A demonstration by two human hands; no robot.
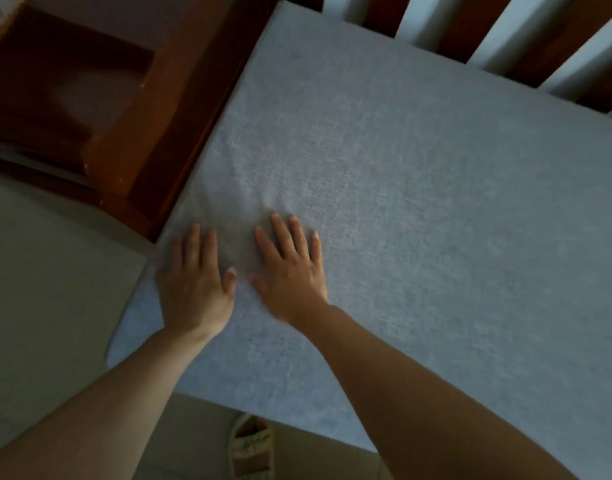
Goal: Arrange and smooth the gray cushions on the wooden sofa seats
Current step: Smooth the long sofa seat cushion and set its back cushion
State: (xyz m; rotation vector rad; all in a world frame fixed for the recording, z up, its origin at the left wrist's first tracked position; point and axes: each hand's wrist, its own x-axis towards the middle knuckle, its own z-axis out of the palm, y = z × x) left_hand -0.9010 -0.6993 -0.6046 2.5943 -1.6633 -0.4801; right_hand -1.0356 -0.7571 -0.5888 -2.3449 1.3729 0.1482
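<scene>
1. head view: the gray cushion [384,188] lay on the wooden sofa [180,109]; left hand [193,282] and right hand [290,268] pressed flat on it, fingers straight.
2. risk: uneven pushing could slide its front corner further off the seat.

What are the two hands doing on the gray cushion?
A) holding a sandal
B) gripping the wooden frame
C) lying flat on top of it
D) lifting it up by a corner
C: the left hand and right hand lie palm-down, fingers straight, on the gray cushion.

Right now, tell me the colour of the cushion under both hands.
Gray cushion, woven texture; head view.
</scene>
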